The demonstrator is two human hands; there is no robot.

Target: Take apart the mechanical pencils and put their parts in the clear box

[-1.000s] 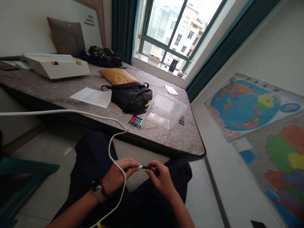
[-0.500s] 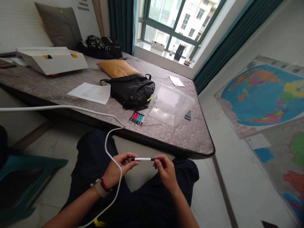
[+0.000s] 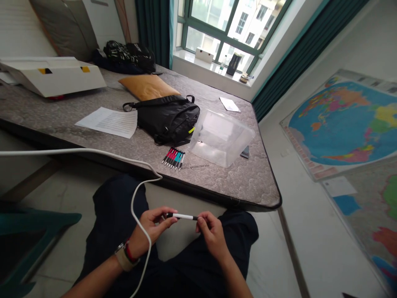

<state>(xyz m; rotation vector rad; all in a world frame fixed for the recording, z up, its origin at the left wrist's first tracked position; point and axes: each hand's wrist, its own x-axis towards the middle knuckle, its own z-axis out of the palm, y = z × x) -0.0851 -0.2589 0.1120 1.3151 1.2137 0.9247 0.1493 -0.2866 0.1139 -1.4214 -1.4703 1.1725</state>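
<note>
A pen (image 3: 185, 217) with a white barrel and black ends is held level above my lap, in front of the mattress edge. My left hand (image 3: 151, 227) pinches its left end between thumb and fingers. The other black end sits in the fingertips of my right hand (image 3: 211, 234). Beyond them on the mattress, several pens (image 3: 173, 159) with red, teal and white barrels lie side by side in a row. A white cable (image 3: 134, 203) runs down across my left hand and wrist.
A clear plastic bin (image 3: 221, 138) stands on the mattress (image 3: 242, 182) beside a black backpack (image 3: 169, 118). Printed paper (image 3: 110, 121), a yellow padded envelope (image 3: 150, 87) and a white box (image 3: 58, 78) lie further left. A teal stool (image 3: 40, 223) stands at the lower left.
Both hands have shifted slightly down and left in view with the pen, whose right end now tips a little lower. The whole view has turned slightly.
</note>
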